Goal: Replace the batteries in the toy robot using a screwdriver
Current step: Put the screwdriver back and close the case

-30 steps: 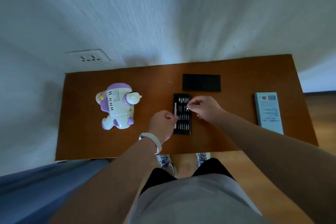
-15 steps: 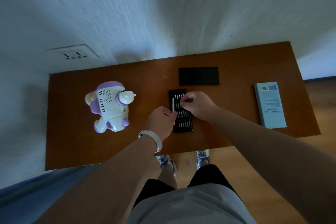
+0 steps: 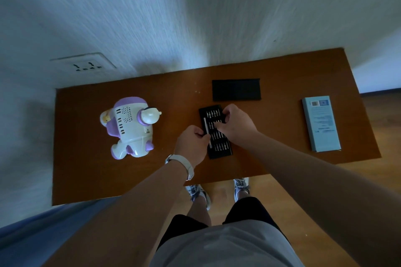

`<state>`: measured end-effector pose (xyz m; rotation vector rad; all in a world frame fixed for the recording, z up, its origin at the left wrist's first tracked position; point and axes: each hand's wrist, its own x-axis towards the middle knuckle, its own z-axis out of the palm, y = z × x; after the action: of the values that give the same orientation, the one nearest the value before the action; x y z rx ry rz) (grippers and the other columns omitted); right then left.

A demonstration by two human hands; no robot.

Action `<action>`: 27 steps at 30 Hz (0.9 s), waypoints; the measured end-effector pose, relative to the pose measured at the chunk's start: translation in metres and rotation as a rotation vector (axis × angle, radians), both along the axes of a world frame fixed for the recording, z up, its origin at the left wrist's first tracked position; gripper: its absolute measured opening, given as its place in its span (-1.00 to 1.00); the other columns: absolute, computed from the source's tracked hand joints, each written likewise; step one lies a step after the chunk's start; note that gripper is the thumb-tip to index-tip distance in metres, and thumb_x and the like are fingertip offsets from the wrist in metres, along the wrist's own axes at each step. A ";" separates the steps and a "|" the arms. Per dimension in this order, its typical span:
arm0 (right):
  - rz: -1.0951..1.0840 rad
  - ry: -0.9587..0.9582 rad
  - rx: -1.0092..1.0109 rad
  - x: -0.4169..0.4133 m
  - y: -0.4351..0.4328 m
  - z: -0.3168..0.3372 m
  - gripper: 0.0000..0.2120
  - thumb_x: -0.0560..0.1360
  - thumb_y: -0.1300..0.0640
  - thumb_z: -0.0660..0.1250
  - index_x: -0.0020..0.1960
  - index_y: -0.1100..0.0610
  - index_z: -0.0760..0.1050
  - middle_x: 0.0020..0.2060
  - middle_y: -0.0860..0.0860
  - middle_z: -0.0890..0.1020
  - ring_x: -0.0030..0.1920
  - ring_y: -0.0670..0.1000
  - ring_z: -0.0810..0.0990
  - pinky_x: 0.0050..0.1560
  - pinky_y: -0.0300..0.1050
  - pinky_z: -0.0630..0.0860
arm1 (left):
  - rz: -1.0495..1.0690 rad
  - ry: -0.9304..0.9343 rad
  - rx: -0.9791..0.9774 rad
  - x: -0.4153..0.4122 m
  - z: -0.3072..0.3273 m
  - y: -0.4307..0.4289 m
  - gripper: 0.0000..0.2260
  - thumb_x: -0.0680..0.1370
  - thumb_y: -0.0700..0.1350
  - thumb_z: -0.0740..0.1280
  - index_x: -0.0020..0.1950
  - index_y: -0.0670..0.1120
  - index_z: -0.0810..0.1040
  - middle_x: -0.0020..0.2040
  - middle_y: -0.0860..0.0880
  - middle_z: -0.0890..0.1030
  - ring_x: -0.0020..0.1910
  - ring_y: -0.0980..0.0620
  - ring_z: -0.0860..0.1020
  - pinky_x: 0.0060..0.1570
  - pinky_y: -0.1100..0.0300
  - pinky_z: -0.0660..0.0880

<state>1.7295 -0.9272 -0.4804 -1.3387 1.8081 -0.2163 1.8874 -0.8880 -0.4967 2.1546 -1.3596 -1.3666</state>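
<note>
Since a second ago the right hand has slid from the top row of bits down to the middle rows of the open bit case, while the left hand has stayed at the case's left edge. We judge that a bit is still being chosen, so no screw has been touched. The right hand's fingers curl narrowly over the bits, but we cannot tell whether they pinch one. The left hand's curled fingertips meet the silver screwdriver lying in the case, and we cannot tell whether they grip it or only steady it. The toy robot lies on the surface, well left of both hands.
</note>
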 end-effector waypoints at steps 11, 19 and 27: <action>0.096 0.044 0.077 -0.002 -0.007 0.005 -0.60 0.53 0.02 0.40 0.26 0.15 0.37 -0.05 0.06 0.60 -0.11 0.04 0.62 -0.25 -0.08 0.58 | 0.021 -0.033 0.032 -0.002 0.002 -0.009 -0.84 0.55 -0.06 0.43 -0.15 0.11 0.49 -0.17 0.06 0.60 -0.26 0.07 0.56 -0.37 0.23 0.42; -0.024 -0.106 0.037 -0.009 0.011 0.009 -0.58 0.52 0.04 0.41 0.32 0.07 0.41 -0.14 -0.14 0.51 -0.20 -0.16 0.51 -0.36 -0.30 0.37 | 0.114 0.134 0.070 -0.008 0.011 -0.001 -0.80 0.58 -0.01 0.41 0.16 -0.01 0.51 0.00 0.04 0.61 -0.02 0.03 0.62 0.02 0.03 0.62; -0.130 -0.334 0.029 -0.026 0.030 0.028 -0.75 0.49 0.05 0.44 0.13 -0.01 0.50 -0.07 -0.04 0.61 -0.09 -0.03 0.62 -0.13 -0.13 0.58 | 0.195 0.429 0.144 -0.005 0.032 0.009 -0.86 0.61 -0.14 0.38 0.17 -0.07 0.59 -0.04 -0.04 0.72 -0.05 -0.04 0.69 -0.12 0.14 0.64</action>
<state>1.7032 -0.8975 -0.4526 -1.0922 1.6077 -0.4548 1.8823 -0.8793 -0.4643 1.8640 -0.8914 -1.7577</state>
